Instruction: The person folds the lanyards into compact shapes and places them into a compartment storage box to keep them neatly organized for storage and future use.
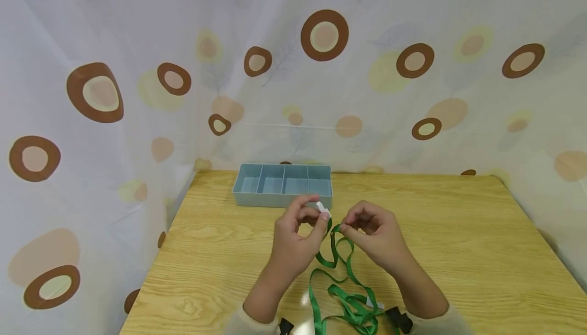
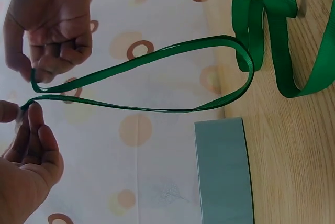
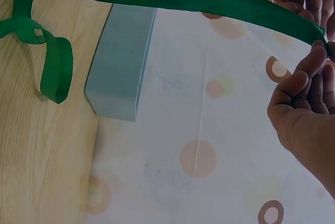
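Note:
A long green ribbon hangs from both hands and lies in loose loops on the table. My left hand pinches a small white piece between thumb and fingers, with ribbon hanging just beside it. Close by on the right, my right hand pinches the ribbon between thumb and index finger. Between the two hands the green ribbon droops in a long narrow loop, seen in the left wrist view. Another white piece lies among the ribbon coils on the table.
A blue-grey tray with several compartments stands at the back of the wooden table, just beyond my left hand. A patterned curtain hangs behind the table and along its sides. Black pieces show near the right sleeve.

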Motion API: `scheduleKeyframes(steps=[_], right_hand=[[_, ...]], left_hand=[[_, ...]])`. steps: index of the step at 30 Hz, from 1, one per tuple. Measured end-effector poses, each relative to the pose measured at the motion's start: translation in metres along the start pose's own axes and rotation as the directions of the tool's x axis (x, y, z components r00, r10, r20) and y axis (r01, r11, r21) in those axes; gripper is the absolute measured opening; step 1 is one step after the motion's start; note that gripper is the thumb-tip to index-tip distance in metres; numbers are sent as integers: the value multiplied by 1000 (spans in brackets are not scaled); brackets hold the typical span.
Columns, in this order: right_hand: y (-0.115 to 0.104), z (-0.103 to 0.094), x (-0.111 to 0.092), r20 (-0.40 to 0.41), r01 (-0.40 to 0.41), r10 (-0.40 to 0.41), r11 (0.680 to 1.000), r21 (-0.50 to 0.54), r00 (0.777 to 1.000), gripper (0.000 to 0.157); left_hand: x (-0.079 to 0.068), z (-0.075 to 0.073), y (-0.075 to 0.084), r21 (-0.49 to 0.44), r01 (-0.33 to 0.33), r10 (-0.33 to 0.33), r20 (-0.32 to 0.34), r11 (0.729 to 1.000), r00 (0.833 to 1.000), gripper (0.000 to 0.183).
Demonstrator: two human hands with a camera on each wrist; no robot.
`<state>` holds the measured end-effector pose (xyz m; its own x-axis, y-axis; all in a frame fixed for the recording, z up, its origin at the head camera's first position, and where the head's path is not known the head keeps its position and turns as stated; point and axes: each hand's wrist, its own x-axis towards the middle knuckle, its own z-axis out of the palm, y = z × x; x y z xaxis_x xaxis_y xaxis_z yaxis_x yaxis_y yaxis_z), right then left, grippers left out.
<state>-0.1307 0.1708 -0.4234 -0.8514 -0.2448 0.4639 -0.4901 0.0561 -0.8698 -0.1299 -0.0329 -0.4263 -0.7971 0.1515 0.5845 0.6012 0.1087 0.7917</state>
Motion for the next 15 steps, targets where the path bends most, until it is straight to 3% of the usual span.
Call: scheduleKeyframes(steps=[15], right_hand=[[2,2,-1,-14,-56,56,998,-13,998,11]], left_hand=[[-3,3,1,0,23,-23,89,1000,996,50]])
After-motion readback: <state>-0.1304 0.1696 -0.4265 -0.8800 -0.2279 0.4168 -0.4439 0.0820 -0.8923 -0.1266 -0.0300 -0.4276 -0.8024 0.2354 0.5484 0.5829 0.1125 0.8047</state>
